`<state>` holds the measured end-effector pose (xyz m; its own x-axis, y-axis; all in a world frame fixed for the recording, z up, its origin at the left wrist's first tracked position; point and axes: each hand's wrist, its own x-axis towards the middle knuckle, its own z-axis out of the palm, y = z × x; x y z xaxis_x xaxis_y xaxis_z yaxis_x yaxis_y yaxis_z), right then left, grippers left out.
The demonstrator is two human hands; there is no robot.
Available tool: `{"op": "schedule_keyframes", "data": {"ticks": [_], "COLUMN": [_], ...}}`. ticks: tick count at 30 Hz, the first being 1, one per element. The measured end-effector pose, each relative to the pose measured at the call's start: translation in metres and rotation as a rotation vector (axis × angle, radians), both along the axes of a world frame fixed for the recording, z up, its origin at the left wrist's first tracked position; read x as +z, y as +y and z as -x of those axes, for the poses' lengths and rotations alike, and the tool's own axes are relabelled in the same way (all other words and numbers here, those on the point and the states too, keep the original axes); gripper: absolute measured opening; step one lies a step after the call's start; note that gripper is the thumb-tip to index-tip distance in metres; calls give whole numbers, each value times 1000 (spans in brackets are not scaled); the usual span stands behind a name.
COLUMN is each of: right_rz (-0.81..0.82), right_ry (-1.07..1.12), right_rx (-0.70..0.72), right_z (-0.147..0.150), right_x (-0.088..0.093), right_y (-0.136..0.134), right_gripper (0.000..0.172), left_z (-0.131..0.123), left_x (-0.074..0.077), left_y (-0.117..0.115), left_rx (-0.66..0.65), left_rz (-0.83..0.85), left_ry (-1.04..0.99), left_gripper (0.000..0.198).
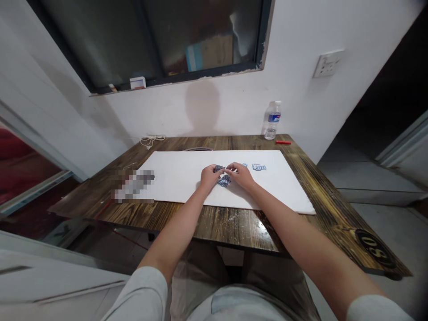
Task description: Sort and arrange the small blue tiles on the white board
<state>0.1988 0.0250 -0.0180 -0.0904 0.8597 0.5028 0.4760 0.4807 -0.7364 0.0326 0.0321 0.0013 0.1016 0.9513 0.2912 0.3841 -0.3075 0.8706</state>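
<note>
My left hand (pixel 209 176) is closed on a small dark patterned piece (pixel 219 168), flat and card-like; its exact kind is too small to tell. The fingers of my right hand (pixel 241 175) are pinched together right beside it, their tips meeting the left fingertips. Whatever the right fingers hold is too small to make out. Just below both hands lies a loose pile of blue-and-dark flat pieces (pixel 224 181) on the white board (pixel 180 178). Farther right on the board is a small group of blue-outlined pieces (pixel 259 167), and another blue piece (pixel 245 165) shows partly behind my right hand.
The board lies on a dark wooden table (pixel 230 225). At the back right stand a water bottle (pixel 272 120) and a red pen-like stick (pixel 283 142). A white cable (pixel 153 141) is coiled at the back left. A blurred-out object (pixel 135 187) covers the board's left end.
</note>
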Motion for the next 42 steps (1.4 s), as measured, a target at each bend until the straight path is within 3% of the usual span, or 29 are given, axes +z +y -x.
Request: {"op": "schedule_keyframes", "data": {"ticks": [7,13,16,19,22,25,29,42], "right_rz": [28,68,27,-61,-100,-84,-96,-131], "right_ry": [35,14,-114,-285,-352,-338,-321,-436], "right_rx": [-16,28,146,357,462,432,389,144], "right_z": [0,0,1,2,2,2,3,-1], "right_x": [0,-2,-2,0,1,0,0,-10], "right_y": [-1,-1,-2,-3,-2,-1,-2,1], "right_gripper": [20,23,33,48,36,21,15,36], "left_z": [0,0,2,4,4,3,3,3], "left_x": [2,1,1,1,2,2,0,2], "left_y": [-4,-3,1,2,2,0,1,1], "left_rx": [-43,4,68,123,145,139,134,142], "left_rz": [-113,-64,0,83,111,114,124,124], "left_ry": [208,111,-39,-195,-253,-269,-284,-266], "left_gripper": [22,24,24,27,28,30,32,29]}}
